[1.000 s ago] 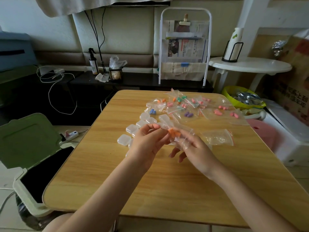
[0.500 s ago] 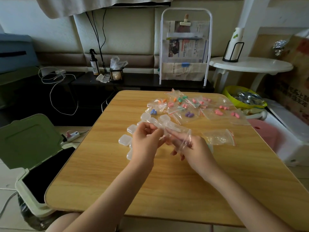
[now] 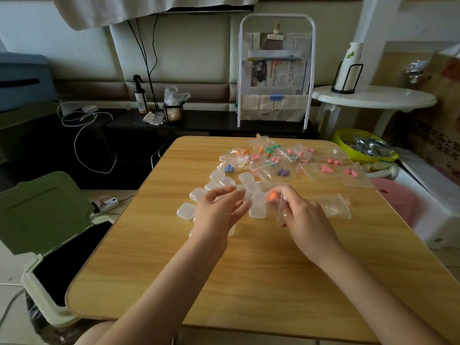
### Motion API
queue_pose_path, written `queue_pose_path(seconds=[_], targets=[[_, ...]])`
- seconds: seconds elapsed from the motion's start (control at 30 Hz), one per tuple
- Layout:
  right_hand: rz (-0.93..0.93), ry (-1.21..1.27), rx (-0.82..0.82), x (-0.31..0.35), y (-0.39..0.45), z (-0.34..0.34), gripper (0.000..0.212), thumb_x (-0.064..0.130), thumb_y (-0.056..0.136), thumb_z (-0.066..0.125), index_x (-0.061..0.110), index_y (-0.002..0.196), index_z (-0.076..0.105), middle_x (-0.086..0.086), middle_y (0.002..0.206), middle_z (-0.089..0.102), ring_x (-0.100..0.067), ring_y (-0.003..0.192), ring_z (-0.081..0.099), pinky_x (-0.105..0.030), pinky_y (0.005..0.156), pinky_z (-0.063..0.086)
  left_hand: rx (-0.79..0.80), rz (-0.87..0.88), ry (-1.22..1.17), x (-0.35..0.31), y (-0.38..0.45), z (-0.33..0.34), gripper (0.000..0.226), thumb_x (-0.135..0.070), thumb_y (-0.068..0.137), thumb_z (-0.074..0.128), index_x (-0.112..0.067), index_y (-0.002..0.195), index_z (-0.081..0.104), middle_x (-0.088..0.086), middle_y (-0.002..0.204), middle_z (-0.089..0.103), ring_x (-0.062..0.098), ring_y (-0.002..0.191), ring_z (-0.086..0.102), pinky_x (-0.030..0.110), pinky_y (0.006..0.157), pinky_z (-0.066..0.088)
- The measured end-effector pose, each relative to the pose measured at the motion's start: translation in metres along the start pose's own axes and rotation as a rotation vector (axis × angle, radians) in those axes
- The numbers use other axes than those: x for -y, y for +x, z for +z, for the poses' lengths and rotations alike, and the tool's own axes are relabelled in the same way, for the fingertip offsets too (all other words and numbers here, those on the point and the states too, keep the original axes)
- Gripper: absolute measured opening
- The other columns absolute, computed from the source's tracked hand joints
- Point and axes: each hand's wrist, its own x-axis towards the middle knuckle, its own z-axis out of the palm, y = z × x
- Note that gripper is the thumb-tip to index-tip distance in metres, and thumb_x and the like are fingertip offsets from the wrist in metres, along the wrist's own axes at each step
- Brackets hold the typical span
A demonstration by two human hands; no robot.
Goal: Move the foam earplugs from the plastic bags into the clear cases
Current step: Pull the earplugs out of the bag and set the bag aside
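At centre frame, above the wooden table (image 3: 249,282), the right hand (image 3: 302,220) pinches a limp, slippery plastic bag (image 3: 280,207) holding light, squashy orange earplugs (image 3: 271,196), best gripped mid-body, while the left hand (image 3: 219,215) hovers loosely curled, seemingly empty, over clear cases (image 3: 185,210).

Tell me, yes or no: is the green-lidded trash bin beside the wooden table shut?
No. The green-lidded trash bin stands with its lid flipped up, its dark inside showing.

A lived-in home room — newspaper rack (image 3: 275,70), padded wall, green pedal bin (image 3: 42,220).
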Motion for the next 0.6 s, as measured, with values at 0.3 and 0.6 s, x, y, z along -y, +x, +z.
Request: queue_pose_path(seconds=[0.3,0.6], targets=[[0.049,0.017,0.255,0.006,-0.004,0.002,0.015,0.013,0.099,0.031,0.021,0.11,0.039,0.0,0.083,0.061,-0.018,0.074,0.06,-0.045,0.068,0.051,0.152,-0.093,0.198,-0.006,-0.001,-0.005,0.013,-0.005,0.085,0.066,0.002,0.075,0.061,0.005,0.063,0.055,0.007,0.053,0.057,0.014,0.053,0.05],[-0.02,-0.031,0.089,0.007,-0.005,0.008,0.003,0.024,0.099,0.032,0.027,0.1,0.032,0.002,0.069,0.062,-0.016,0.058,0.061,-0.045,0.051,0.05,0.127,-0.289,0.036,-0.008,-0.001,-0.003,0.015,-0.008,0.089,0.062,-0.004,0.075,0.059,-0.001,0.048,0.046,0.008,0.042,0.05,0.014,0.04,0.047]])
